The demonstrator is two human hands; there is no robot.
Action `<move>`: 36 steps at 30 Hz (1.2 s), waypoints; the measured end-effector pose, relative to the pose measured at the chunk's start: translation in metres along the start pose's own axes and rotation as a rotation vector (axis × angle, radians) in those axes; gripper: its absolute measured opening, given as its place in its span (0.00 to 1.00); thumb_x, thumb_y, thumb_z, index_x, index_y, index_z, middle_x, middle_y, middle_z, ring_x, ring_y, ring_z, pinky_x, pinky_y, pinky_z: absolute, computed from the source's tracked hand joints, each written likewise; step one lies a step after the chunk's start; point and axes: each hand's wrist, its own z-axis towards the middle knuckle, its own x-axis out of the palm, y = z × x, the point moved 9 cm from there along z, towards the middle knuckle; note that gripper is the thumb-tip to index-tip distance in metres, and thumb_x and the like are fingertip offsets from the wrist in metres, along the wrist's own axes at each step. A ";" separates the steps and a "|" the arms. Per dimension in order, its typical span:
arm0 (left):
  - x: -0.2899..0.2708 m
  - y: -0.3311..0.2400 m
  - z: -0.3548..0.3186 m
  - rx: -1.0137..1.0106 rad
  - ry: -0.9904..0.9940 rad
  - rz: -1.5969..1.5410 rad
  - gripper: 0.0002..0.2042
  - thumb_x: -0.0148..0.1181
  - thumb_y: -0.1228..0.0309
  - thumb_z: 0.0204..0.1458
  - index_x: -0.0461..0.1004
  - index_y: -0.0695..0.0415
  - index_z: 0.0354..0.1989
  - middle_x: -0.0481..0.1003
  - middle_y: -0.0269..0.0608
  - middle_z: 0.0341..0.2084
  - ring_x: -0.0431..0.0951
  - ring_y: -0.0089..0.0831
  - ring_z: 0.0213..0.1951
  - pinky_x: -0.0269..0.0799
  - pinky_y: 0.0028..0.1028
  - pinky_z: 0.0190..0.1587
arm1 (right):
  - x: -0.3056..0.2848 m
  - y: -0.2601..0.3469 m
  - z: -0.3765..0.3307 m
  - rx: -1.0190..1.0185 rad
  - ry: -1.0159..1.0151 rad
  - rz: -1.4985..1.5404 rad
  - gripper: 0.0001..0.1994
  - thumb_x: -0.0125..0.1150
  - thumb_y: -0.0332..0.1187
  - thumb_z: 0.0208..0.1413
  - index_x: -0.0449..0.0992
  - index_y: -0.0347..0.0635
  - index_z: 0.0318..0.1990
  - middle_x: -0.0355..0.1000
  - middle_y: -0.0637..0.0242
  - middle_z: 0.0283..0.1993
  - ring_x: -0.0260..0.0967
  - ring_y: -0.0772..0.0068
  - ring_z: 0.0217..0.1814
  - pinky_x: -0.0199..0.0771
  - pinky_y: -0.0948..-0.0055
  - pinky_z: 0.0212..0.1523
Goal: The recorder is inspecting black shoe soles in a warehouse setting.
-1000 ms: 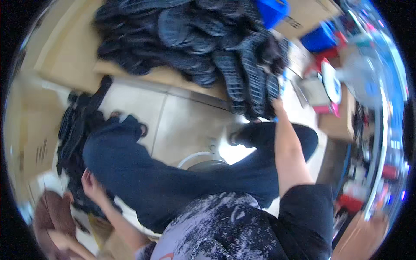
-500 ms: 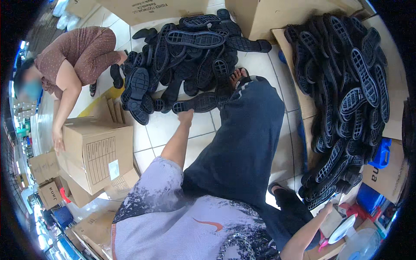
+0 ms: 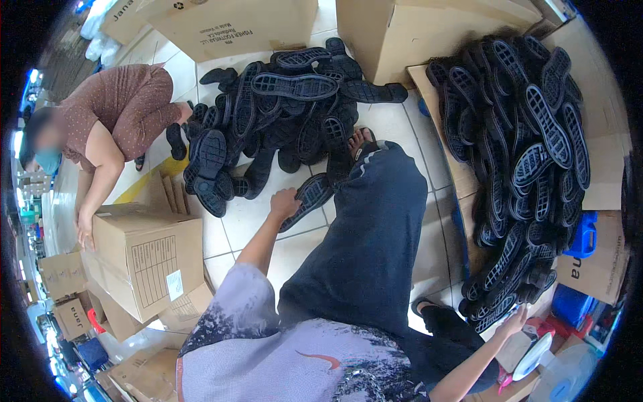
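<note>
My left hand [image 3: 284, 202] is closed on the end of a black shoe sole [image 3: 313, 195], which lies tilted at the near edge of a big heap of black soles [image 3: 295, 87] on the tiled floor. Out at the lower right, my right hand [image 3: 514, 321] has its fingers curled; whatever is in them is too small to make out. It is beside the near end of a second pile of black soles [image 3: 529, 157], stacked on flattened cardboard [image 3: 462, 167].
At left a co-worker in brown [image 3: 127, 100] crouches, hands by a closed cardboard box [image 3: 151, 258]. Large cartons [image 3: 231, 27] stand behind the heap. A blue jug [image 3: 584, 236] and a white round object [image 3: 534, 354] are at right. My foot [image 3: 360, 139] rests against the heap.
My left hand has drawn the sole toward me, and it has swung from lying sideways to slanting. My right hand has shifted slightly outward and up.
</note>
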 end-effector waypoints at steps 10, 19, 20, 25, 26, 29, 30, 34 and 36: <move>-0.282 -0.089 -0.192 0.310 -0.373 -0.891 0.11 0.57 0.73 0.49 0.68 0.62 0.41 0.71 0.36 0.30 0.71 0.22 0.29 0.70 0.24 0.32 | 0.166 0.235 -0.267 -0.138 1.037 0.653 0.24 0.46 0.44 0.61 0.62 0.33 0.57 0.69 0.57 0.48 0.69 0.69 0.46 0.67 0.69 0.49; -0.266 -0.298 -0.299 0.831 -0.249 -0.714 0.16 0.61 0.69 0.45 0.68 0.62 0.42 0.70 0.48 0.35 0.76 0.42 0.34 0.73 0.33 0.32 | 0.155 0.305 -0.351 0.205 1.180 0.972 0.28 0.37 0.53 0.62 0.55 0.46 0.63 0.68 0.60 0.50 0.67 0.67 0.48 0.67 0.63 0.51; -0.257 -0.305 -0.302 0.859 -0.201 -0.710 0.17 0.61 0.68 0.46 0.67 0.62 0.43 0.70 0.48 0.34 0.76 0.42 0.33 0.74 0.33 0.31 | 0.155 0.289 -0.337 0.320 1.054 0.951 0.26 0.37 0.52 0.62 0.56 0.47 0.62 0.67 0.61 0.50 0.67 0.65 0.50 0.67 0.61 0.53; -0.217 -0.327 -0.321 1.095 0.157 -0.906 0.38 0.68 0.63 0.39 0.58 0.61 0.60 0.68 0.51 0.50 0.74 0.38 0.43 0.69 0.32 0.49 | 0.154 0.270 -0.300 -0.004 1.021 0.871 0.28 0.46 0.58 0.56 0.66 0.46 0.54 0.68 0.66 0.37 0.64 0.76 0.33 0.67 0.76 0.36; -0.210 -0.328 -0.327 1.162 0.192 -0.848 0.40 0.69 0.63 0.38 0.56 0.62 0.61 0.65 0.50 0.53 0.70 0.39 0.48 0.65 0.34 0.53 | 0.157 0.263 -0.294 0.036 1.019 0.927 0.27 0.48 0.57 0.56 0.66 0.47 0.53 0.68 0.67 0.34 0.65 0.76 0.30 0.67 0.77 0.34; -0.196 -0.332 -0.345 1.296 0.233 -0.713 0.43 0.71 0.64 0.33 0.55 0.61 0.61 0.61 0.55 0.55 0.61 0.47 0.57 0.58 0.36 0.58 | 0.170 0.245 -0.290 0.340 1.125 1.154 0.21 0.50 0.51 0.57 0.64 0.48 0.52 0.66 0.63 0.36 0.65 0.71 0.30 0.70 0.73 0.33; -0.195 -0.331 -0.352 1.343 0.226 -0.662 0.41 0.70 0.67 0.34 0.55 0.58 0.61 0.58 0.55 0.56 0.61 0.47 0.57 0.59 0.37 0.58 | 0.175 0.240 -0.291 0.381 1.102 1.151 0.21 0.50 0.50 0.57 0.65 0.48 0.51 0.66 0.64 0.35 0.65 0.72 0.30 0.70 0.72 0.33; -0.207 -0.327 -0.350 1.362 0.273 -0.748 0.39 0.68 0.72 0.34 0.58 0.57 0.60 0.57 0.54 0.56 0.61 0.48 0.57 0.58 0.38 0.58 | 0.197 0.200 -0.312 0.733 1.110 1.028 0.19 0.47 0.51 0.59 0.71 0.44 0.44 0.69 0.65 0.32 0.67 0.69 0.29 0.72 0.69 0.36; -0.217 -0.325 -0.337 1.291 0.264 -0.907 0.40 0.71 0.73 0.33 0.57 0.59 0.59 0.60 0.50 0.55 0.63 0.39 0.57 0.61 0.34 0.57 | 0.205 0.180 -0.319 0.829 1.126 0.970 0.20 0.43 0.50 0.61 0.72 0.43 0.43 0.71 0.64 0.34 0.69 0.68 0.31 0.73 0.68 0.38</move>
